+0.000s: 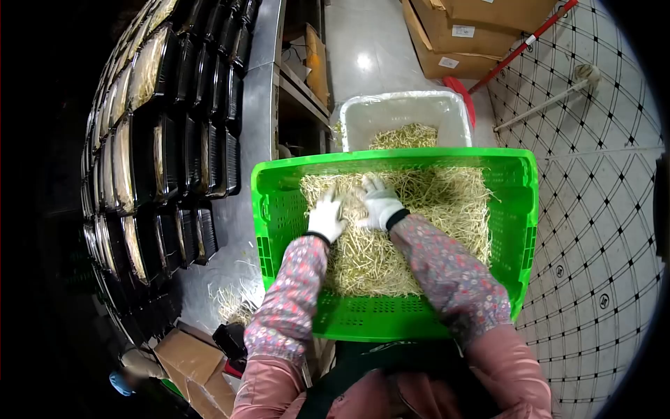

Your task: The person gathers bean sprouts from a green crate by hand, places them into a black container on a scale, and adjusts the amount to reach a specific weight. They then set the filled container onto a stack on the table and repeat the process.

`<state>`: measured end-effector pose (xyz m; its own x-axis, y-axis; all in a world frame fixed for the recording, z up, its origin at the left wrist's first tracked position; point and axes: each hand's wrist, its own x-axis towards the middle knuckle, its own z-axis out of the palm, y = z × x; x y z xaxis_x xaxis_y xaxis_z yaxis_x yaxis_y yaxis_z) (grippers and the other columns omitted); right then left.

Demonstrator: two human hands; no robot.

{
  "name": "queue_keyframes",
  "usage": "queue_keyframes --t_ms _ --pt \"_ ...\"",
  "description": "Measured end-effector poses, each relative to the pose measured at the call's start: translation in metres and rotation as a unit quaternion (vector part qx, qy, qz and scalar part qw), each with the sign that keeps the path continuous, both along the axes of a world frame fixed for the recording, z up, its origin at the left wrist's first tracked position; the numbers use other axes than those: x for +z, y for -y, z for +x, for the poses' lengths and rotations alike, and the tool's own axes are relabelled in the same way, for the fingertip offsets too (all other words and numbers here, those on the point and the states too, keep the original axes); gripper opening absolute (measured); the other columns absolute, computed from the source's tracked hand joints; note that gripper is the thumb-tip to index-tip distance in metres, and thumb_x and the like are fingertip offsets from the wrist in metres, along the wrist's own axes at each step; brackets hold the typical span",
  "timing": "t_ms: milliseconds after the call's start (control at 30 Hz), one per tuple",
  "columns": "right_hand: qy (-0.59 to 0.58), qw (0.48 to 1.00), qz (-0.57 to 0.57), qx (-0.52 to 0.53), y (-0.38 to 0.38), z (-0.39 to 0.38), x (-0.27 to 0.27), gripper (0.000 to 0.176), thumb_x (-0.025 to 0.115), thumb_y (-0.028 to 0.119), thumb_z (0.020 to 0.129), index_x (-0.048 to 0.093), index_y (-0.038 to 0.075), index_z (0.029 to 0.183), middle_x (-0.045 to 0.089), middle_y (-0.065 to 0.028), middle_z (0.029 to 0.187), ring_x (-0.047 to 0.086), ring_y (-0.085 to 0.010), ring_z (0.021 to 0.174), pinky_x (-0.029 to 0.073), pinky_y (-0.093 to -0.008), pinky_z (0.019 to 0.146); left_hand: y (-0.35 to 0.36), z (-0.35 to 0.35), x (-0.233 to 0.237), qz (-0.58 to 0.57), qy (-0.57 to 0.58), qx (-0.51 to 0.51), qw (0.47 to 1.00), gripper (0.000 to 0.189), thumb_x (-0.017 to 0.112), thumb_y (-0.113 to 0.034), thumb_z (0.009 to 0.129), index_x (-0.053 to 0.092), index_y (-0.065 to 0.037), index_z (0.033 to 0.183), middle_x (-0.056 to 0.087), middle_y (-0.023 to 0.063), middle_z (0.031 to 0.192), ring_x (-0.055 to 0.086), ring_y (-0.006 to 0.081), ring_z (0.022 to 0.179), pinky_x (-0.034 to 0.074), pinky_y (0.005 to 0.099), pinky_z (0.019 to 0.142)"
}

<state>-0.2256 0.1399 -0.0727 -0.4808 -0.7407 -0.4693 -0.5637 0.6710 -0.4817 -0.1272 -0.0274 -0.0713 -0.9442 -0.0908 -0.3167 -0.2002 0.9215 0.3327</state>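
Observation:
A green perforated plastic crate stands in front of me, holding a thick mat of pale bean sprouts. Both my hands wear white gloves and rest on the sprouts toward the far left of the crate. My left hand lies with its fingers stretched forward and apart. Close beside it, my right hand has its fingers spread, pressing on the sprouts. The fingertips of both hands are partly sunk among the strands. Neither hand visibly lifts anything.
Black trays of packed sprouts are stacked on the metal table at left, with loose sprouts nearby. Beyond the crate stands a lined white bin with sprouts. Cardboard boxes and a red pole stand behind; a white tiled surface is at right.

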Motion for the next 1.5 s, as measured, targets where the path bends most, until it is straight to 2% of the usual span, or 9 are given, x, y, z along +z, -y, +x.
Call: queue_keyframes --t_ms 33,200,467,633,700,767,1000,1233,1500 --pt "0.006 0.999 0.042 -0.030 0.010 -0.006 -0.007 0.068 0.071 0.050 0.081 0.053 0.017 0.138 0.014 -0.0211 0.162 0.011 -0.0412 0.150 0.021 -0.0610 0.116 0.001 -0.013 -0.004 -0.001 0.016 0.053 0.998 0.079 0.081 -0.019 0.067 0.050 -0.016 0.140 0.032 0.0196 0.153 0.038 0.0434 0.135 0.045 0.0474 0.105" --pt "0.131 0.988 -0.051 -0.069 0.008 0.062 -0.017 0.031 0.061 0.036 0.093 0.065 0.025 0.122 0.066 -0.0095 0.107 0.066 -0.0258 0.094 0.054 -0.0411 0.082 -0.011 0.042 -0.026 0.090 0.103 0.068 0.988 0.035 0.069 -0.029 0.085 0.062 -0.009 0.112 0.064 0.0199 0.102 0.066 0.0363 0.087 0.054 0.0440 0.080" --pt "0.080 0.980 -0.173 0.065 -0.020 0.053 0.039 0.014 0.053 0.025 0.095 0.064 0.020 0.101 0.065 -0.0068 0.082 0.064 -0.0246 0.072 0.055 -0.0402 0.064 -0.004 0.071 0.018 0.073 0.054 -0.011 0.996 0.041 0.071 -0.015 0.082 0.059 -0.013 0.121 0.059 0.0149 0.119 0.063 0.0334 0.097 0.055 0.0426 0.083" --pt "0.040 0.991 0.125 -0.030 0.047 -0.011 -0.023 0.111 0.073 0.060 0.072 0.020 0.010 0.156 0.017 -0.0220 0.161 0.018 -0.0385 0.148 0.023 -0.0575 0.117 0.020 -0.034 -0.031 -0.066 0.061 0.123 0.988 0.077 0.077 -0.017 0.071 0.046 -0.015 0.141 0.023 0.0171 0.158 0.049 0.0431 0.123 0.051 0.0481 0.095" --pt "0.081 0.991 0.107 -0.009 0.047 0.012 -0.011 0.100 0.076 0.054 0.071 0.034 0.010 0.150 0.028 -0.0228 0.156 0.032 -0.0362 0.142 0.033 -0.0535 0.113 0.018 -0.012 -0.046 -0.012 0.084 0.128 0.988 0.069 0.076 -0.019 0.073 0.050 -0.012 0.136 0.040 0.0232 0.143 0.056 0.0417 0.115 0.050 0.0459 0.095" --pt "0.011 1.000 0.006 0.011 0.029 0.057 -0.002 0.028 0.059 0.018 0.088 0.063 0.008 0.114 0.061 -0.0176 0.114 0.062 -0.0325 0.102 0.054 -0.0421 0.085 0.006 0.029 -0.035 0.045 0.056 0.102 0.992 0.049 0.072 -0.023 0.079 0.057 -0.010 0.123 0.058 0.0247 0.113 0.063 0.0407 0.096 0.053 0.0459 0.083" --pt "0.115 0.967 -0.170 0.151 -0.071 0.125 0.030 0.038 0.059 0.026 0.090 0.059 0.018 0.127 0.059 -0.0103 0.121 0.063 -0.0285 0.101 0.058 -0.0361 0.081 -0.024 0.132 0.066 0.151 0.101 -0.016 0.983 0.038 0.071 -0.019 0.084 0.061 -0.017 0.121 0.062 0.0175 0.122 0.068 0.0331 0.090 0.057 0.0394 0.075" --pt "-0.059 0.995 -0.043 -0.070 0.032 0.014 -0.062 0.074 0.066 0.046 0.086 0.040 0.016 0.148 0.020 -0.0138 0.162 0.024 -0.0373 0.146 0.028 -0.0579 0.115 0.025 0.017 -0.045 0.049 0.021 0.191 0.980 0.077 0.071 -0.024 0.078 0.039 -0.010 0.147 0.027 0.0175 0.157 0.036 0.0395 0.137 0.039 0.0437 0.109" --pt "0.028 0.977 -0.132 0.164 -0.057 0.150 0.029 0.048 0.062 0.030 0.086 0.055 0.008 0.128 0.056 -0.0101 0.129 0.055 -0.0259 0.116 0.047 -0.0455 0.091 -0.033 0.158 0.062 0.215 0.157 -0.088 0.960 0.039 0.059 -0.013 0.086 0.060 -0.010 0.125 0.062 0.0174 0.115 0.060 0.0363 0.104 0.048 0.0443 0.095"
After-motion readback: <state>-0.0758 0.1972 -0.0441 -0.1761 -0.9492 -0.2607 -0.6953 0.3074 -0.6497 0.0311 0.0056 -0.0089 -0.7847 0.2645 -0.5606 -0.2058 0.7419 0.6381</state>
